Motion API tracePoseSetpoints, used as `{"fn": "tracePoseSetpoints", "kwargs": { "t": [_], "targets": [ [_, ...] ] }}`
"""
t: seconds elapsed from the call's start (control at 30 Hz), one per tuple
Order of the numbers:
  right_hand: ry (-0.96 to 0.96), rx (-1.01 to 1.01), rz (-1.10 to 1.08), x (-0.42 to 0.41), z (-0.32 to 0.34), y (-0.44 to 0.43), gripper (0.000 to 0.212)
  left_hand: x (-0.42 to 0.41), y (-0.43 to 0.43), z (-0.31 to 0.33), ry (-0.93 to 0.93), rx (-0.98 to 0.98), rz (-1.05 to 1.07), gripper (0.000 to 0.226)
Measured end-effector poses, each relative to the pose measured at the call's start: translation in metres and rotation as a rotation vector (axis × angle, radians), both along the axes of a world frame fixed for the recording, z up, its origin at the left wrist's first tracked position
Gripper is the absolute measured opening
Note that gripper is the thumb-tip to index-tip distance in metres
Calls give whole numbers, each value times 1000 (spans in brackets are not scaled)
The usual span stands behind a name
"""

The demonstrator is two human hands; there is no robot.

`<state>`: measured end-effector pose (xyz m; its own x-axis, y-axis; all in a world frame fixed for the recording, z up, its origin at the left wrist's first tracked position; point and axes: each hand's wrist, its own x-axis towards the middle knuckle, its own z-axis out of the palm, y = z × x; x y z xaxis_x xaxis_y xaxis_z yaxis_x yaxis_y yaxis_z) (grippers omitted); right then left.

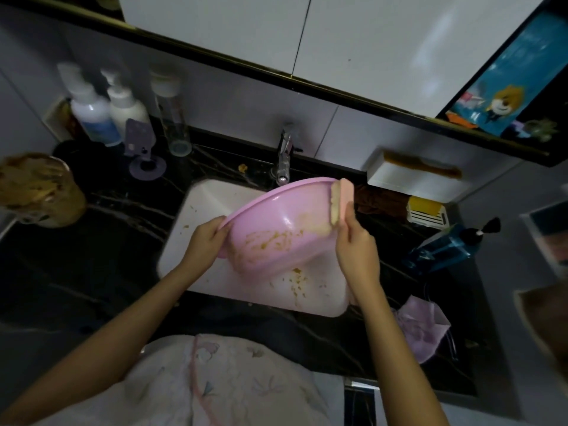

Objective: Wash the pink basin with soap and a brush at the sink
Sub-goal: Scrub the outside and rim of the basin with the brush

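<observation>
Here, the smeared pink basin [276, 216] tilted over the sink [212, 198].
Left fingers [216, 227] curled on its rim; right fingers [349, 233] pinched the brush [344, 201].

Washroom corner, viewed from above under dim light. A white wall cabinet [215, 29] with two flat doors is mounted overhead and is edged below by a dark, gold-lined trim [215, 55]. The wall [239, 112] beneath is clad in pale grey tiles. A black countertop [61, 272], veined in white, is set against it. A white box [408, 182] is fixed to the wall at the right.
</observation>
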<state>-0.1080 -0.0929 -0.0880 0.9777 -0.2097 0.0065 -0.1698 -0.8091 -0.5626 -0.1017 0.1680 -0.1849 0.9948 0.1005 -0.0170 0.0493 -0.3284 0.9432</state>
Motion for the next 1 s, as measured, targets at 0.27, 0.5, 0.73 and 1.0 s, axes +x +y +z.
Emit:
{"fn": "tracePoseSetpoints", "kwargs": {
  "t": [0.27, 0.5, 0.73, 1.0],
  "targets": [
    [-8, -3, 66, 1, -5, 34, 51, 32, -18, 33, -96, 129, 116, 47],
    [67, -87, 3, 4, -13, -6, 47, 46, -13, 35, -92, 159, 128, 48],
    [-81, -173, 356, -33, -19, 27, 52, 61, 4, 26, -90, 140, 99, 53],
    [-47, 46, 153, -11, -26, 39, 50, 62, -2, 22, -80, 150, 86, 64]
  ]
}}
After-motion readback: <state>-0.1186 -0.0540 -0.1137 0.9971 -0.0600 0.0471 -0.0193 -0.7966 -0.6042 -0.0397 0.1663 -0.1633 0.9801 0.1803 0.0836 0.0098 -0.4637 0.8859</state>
